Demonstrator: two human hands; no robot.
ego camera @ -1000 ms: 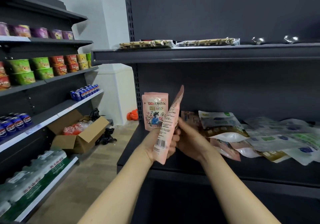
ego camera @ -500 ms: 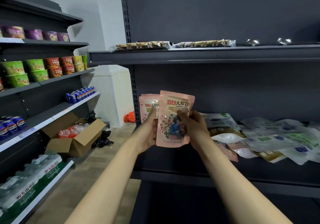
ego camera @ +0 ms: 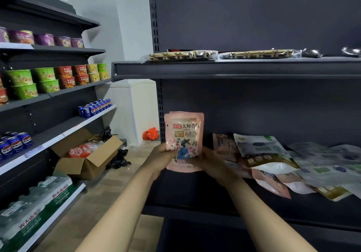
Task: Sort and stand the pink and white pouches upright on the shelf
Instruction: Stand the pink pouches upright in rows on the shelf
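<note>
Both hands hold the pink pouch upright (label facing out).

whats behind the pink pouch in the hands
Behind the pink printed pouch, only the top edge of a second pink pouch shows; the rest is covered, then the dark shelf back panel.

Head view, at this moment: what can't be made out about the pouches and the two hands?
- Pink pouch in both hands: whether its base touches the shelf; left hand and right hand cover its lower corners.
- A second pouch behind it: only a top edge shows.
- Pouch pile: count unclear; overlapping, cut by the right edge.
- Small print: blurred.
</note>
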